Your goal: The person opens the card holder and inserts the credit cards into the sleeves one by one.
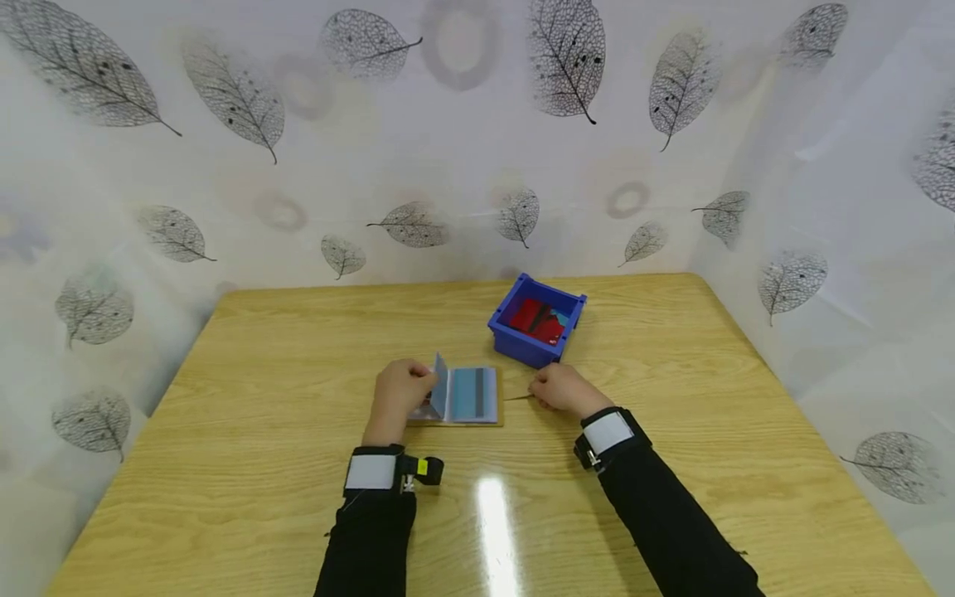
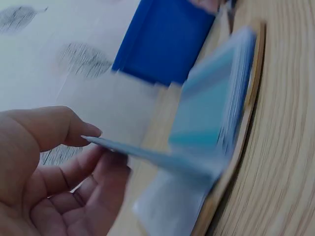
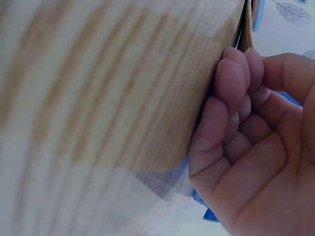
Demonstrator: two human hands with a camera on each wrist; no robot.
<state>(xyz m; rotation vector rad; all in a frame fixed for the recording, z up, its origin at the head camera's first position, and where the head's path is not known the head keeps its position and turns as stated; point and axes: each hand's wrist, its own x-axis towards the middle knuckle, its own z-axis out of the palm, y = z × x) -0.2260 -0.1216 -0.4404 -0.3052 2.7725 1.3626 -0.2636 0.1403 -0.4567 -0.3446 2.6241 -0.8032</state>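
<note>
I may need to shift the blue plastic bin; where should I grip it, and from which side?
I'd grip the blue plastic bin by its right rim, coming from the right: the bin stands upright and open-topped, that rim rises above the red pieces inside, and bare wooden tabletop borders it, while the right hand is by its near corner.

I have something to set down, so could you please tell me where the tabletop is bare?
Bare tabletop lies left of the left hand, and right of the blue bin and right hand. The middle is crowded: bin, open album, both hands.
</note>
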